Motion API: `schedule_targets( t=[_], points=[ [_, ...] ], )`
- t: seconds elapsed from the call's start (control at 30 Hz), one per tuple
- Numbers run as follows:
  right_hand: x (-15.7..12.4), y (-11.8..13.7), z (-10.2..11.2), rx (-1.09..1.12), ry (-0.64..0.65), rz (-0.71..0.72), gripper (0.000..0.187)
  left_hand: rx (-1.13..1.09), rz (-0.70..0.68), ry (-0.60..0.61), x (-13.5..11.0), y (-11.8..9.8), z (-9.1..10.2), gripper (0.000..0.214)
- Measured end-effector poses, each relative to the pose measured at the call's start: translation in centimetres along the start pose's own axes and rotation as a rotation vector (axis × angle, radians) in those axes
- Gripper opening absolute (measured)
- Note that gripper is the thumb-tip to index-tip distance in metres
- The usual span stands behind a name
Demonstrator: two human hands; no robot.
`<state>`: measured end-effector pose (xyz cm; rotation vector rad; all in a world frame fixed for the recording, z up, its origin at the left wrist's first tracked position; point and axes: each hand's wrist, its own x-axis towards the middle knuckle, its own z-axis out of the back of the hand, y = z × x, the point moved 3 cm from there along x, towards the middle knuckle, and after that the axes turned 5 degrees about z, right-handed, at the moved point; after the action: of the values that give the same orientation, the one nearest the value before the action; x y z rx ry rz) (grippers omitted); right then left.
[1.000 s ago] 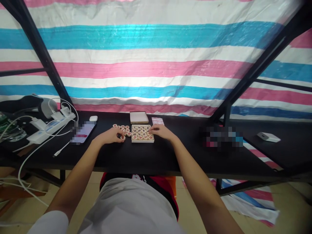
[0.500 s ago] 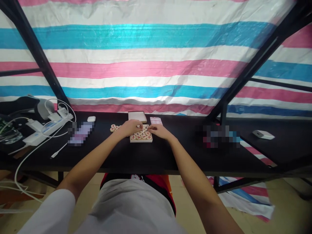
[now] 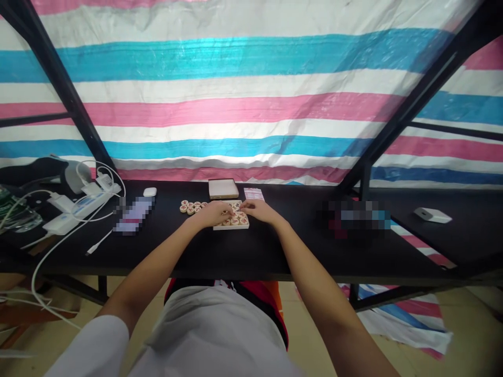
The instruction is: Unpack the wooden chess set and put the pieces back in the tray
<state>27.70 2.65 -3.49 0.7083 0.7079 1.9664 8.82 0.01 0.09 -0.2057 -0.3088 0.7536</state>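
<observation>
A shallow white box (image 3: 231,227) of round xiangqi pieces with red and dark characters sits on the black table. My left hand (image 3: 214,213) reaches over the box's left side, its fingers curled down onto the pieces and covering some of them. At the right side, my right hand (image 3: 260,210) has thumb and fingers pinched close above the pieces. Whatever lies between the fingertips of either hand is too small to make out. Left of the box, several loose xiangqi pieces (image 3: 190,207) lie in rows, partly behind my left hand.
Behind the box lies its open lid (image 3: 223,189), beside a printed card (image 3: 254,193). To the left are a phone (image 3: 134,215), a white earbud case (image 3: 150,192) and a power strip (image 3: 76,213) with cables. A white charger (image 3: 433,215) lies far right.
My left hand has shifted slightly down and right over the box, uncovering more loose pieces on the left. The right hand stays at the box's right side. The whole view has moved a little.
</observation>
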Motion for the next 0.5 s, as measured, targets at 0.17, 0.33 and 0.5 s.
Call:
schedule_targets(
  t=[0.17, 0.33, 0.5],
  points=[
    [-0.1, 0.1, 0.0, 0.018, -0.012, -0.014, 0.022, -0.018, 0.214, -0.016, -1.8, 2.7, 3.3, 0.024],
    [-0.3, 0.6, 0.2, 0.007, -0.012, -0.022, 0.021, -0.049, 0.459, 0.158, -4.4, 5.7, 5.2, 0.030],
    [-0.3, 0.5, 0.3, 0.019, -0.011, -0.022, 0.021, 0.028, 0.473, 0.220, -4.1, 4.5, 4.2, 0.032]
  ],
)
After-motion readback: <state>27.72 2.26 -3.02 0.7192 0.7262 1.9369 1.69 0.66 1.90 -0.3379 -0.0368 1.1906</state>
